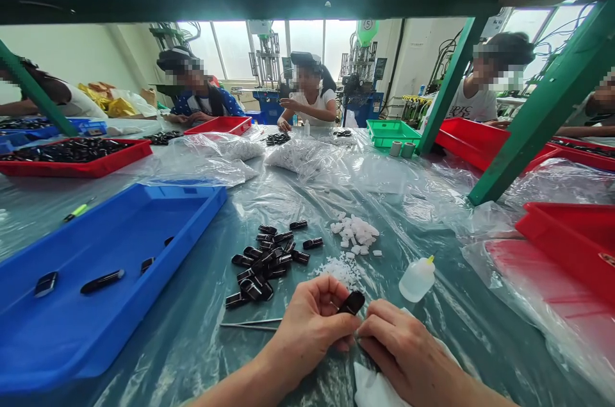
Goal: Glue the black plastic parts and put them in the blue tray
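Note:
My left hand [312,323] is closed around a small black plastic part [353,302], pinching it at the fingertips. Close beside it, my right hand [398,346] has its fingers curled toward the same part; what they grip is hidden. A pile of similar black parts [266,259] lies just beyond my left hand. Small white pieces [355,231] and tiny white granules [336,268] sit past the hands. A small squeeze bottle [417,279] with a yellow tip lies to the right. Thin metal tweezers [250,325] rest left of my left hand. A white cloth [375,388] lies under my right wrist.
A blue tray [57,330] with a few black parts fills the left. Red trays [571,240] stand at right, another red tray [72,160] of black parts far left, a green tray [391,131] at the back. Green frame legs [538,112] cross the right. Other people sit across the plastic-covered table.

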Tool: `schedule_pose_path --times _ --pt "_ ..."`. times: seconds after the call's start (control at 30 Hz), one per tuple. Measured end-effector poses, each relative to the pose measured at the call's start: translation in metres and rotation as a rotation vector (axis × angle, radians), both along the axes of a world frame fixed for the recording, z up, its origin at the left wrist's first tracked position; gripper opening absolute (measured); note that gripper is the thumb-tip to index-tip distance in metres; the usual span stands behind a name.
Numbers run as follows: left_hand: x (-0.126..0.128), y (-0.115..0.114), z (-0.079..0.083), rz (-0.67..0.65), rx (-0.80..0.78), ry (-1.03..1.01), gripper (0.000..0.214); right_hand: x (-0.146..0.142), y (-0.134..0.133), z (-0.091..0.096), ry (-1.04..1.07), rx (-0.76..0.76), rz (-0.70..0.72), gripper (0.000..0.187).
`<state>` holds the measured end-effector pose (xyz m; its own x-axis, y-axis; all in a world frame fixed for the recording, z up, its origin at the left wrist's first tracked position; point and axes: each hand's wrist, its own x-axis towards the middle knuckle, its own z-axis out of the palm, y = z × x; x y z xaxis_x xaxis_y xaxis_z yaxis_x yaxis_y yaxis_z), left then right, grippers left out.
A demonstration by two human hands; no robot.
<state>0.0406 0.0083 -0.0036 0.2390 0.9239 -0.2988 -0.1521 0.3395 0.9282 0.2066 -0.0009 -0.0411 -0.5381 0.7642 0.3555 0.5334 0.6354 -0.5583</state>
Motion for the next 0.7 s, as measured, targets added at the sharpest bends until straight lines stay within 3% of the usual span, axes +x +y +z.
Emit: schedule_pose_path --times 0.23,0.47,0.7 --pt "0.003 -0.003 -0.005 -0.040 0.001 0.032 0.020 0.006 0.005 0.012 0.298 -0.031 -0.194 0.017" --pt "0.006 -0.007 -0.012 -0.096 0.030 0.058 0.019 0.004 0.002 0.017 0.375 -0.136 -0.211 0.021" --pt "0.006 -0.006 -0.011 -0.084 0.002 0.058 0.020 0.004 0.002 0.013 0.460 -0.077 -0.151 0.014"
